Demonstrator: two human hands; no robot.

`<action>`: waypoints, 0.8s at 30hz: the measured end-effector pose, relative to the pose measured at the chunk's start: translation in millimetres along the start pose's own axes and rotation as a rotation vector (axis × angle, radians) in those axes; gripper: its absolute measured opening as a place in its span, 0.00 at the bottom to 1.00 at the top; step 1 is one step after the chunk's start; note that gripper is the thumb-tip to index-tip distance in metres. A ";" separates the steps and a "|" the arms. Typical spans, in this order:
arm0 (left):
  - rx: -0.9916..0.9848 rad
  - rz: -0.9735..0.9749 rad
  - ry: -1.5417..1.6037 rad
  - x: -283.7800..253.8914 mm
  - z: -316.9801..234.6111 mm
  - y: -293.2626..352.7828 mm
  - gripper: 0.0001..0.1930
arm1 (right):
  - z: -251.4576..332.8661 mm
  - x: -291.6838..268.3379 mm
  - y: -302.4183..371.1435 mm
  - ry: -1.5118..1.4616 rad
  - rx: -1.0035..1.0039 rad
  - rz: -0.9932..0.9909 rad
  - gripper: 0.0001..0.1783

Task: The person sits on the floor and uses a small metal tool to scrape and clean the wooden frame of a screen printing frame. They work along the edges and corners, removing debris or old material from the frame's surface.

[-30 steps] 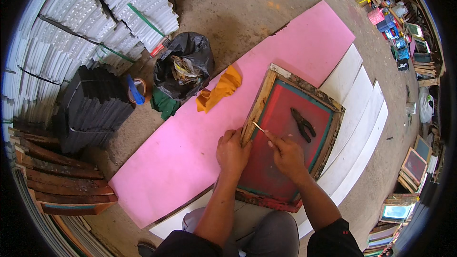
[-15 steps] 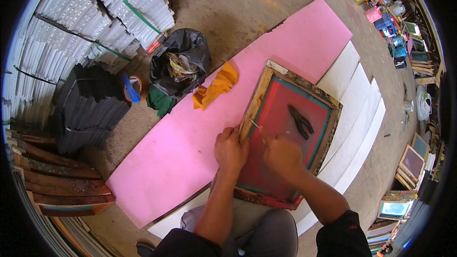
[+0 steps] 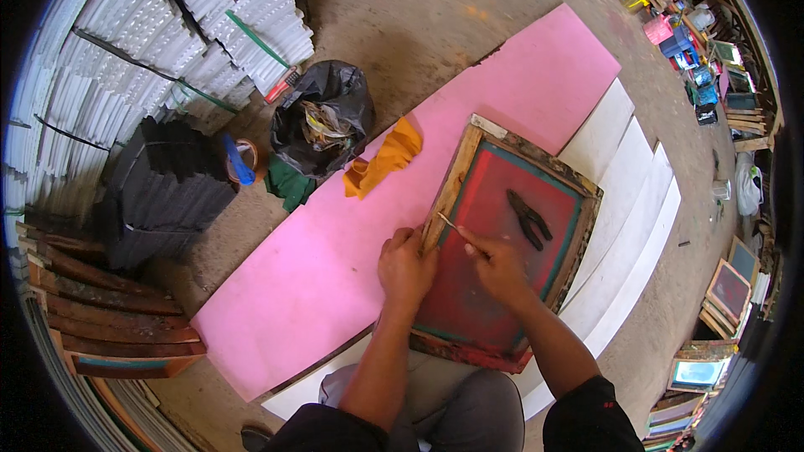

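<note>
A wooden screen-printing frame [image 3: 446,203] with red mesh edged in teal lies tilted across my lap and the boards. My left hand [image 3: 406,261] is closed around its left rail, thumb side against the wood. In my right hand [image 3: 496,266], held over the mesh, is a thin metal-shafted tool [image 3: 448,220] like a screwdriver; its handle is hidden by my fingers. The tool's tip meets the inner side of the left rail, just above my left hand. Dark pliers [image 3: 528,219] rest on the mesh to the right.
Under the frame lie a long pink board [image 3: 310,276] and white sheets [image 3: 624,226]. An orange cloth [image 3: 387,159] lies on the pink board, beside a black rubbish bag [image 3: 335,88]. Stacked white sheets [image 3: 126,59], black sheets [image 3: 167,201] and wooden frames [image 3: 117,318] stand at left.
My right hand has drawn back slightly, showing more of the tool's shaft, and its fingers have shifted. My left hand keeps its hold on the frame. The view has shifted a little.
</note>
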State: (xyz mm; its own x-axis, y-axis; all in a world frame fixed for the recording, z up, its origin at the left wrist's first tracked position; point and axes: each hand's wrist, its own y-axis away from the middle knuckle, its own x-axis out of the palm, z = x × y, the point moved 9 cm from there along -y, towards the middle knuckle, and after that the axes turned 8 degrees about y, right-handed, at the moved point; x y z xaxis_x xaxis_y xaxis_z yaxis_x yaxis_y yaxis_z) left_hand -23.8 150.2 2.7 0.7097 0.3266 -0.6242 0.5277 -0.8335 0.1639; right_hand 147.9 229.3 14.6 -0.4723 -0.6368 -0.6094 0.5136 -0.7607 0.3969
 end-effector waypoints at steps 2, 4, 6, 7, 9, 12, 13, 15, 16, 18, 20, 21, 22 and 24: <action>0.010 0.008 -0.027 1.0 -1.8 -2.5 0.23 | -24.0 13.6 -0.4 -0.376 0.299 0.161 0.20; 0.008 0.008 -0.032 2.1 -2.5 -0.9 0.23 | -12.3 1.2 -3.8 -0.159 0.018 0.004 0.20; 0.008 -0.017 -0.019 -0.4 -1.8 -0.3 0.23 | 0.9 -6.1 2.4 0.045 -0.138 -0.085 0.20; -0.005 -0.016 -0.011 -1.5 -0.7 -0.2 0.24 | 9.4 -11.3 7.5 0.140 -0.154 -0.096 0.20; -0.027 -0.006 0.008 -2.0 -0.4 0.0 0.24 | 13.5 -14.7 14.1 0.294 -0.131 -0.105 0.21; -0.017 -0.005 -0.006 -0.6 -1.2 -0.5 0.25 | 8.0 -14.5 19.7 0.431 -0.040 -0.101 0.22; -0.016 -0.003 -0.010 -0.3 -1.4 -0.5 0.25 | 8.2 -13.9 20.8 0.449 -0.029 -0.101 0.23; -0.013 -0.001 -0.017 0.1 -2.1 -0.5 0.25 | 10.3 -12.6 21.8 0.517 -0.019 -0.089 0.25; -0.010 -0.001 -0.017 0.1 -2.2 -0.3 0.25 | 12.2 -11.7 21.8 0.567 -0.019 -0.079 0.26; -0.004 0.000 -0.016 0.4 -1.8 0.3 0.25 | 17.5 -9.9 21.9 0.656 -0.006 -0.040 0.28; 0.011 0.000 -0.022 -0.7 -3.8 0.3 0.25 | 23.8 -7.4 21.1 0.731 0.022 0.016 0.30; 0.018 0.001 -0.023 -0.9 -4.7 0.4 0.25 | 30.0 -8.5 21.5 0.824 -0.027 -0.049 0.29; 0.023 0.007 -0.024 -0.3 -4.9 0.4 0.25 | 35.5 -8.4 22.7 0.916 -0.077 -0.115 0.27; 0.033 0.018 -0.024 0.6 -5.7 0.2 0.25 | 41.1 -5.5 24.2 0.984 -0.101 -0.153 0.27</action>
State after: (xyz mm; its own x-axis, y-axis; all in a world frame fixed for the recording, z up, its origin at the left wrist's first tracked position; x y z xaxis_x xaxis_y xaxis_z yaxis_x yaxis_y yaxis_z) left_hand -20.6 152.8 6.6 0.7070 0.3010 -0.6399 0.4993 -0.8533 0.1504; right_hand 133.5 209.2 55.7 0.2415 -0.1109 -0.9641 0.5772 -0.7822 0.2345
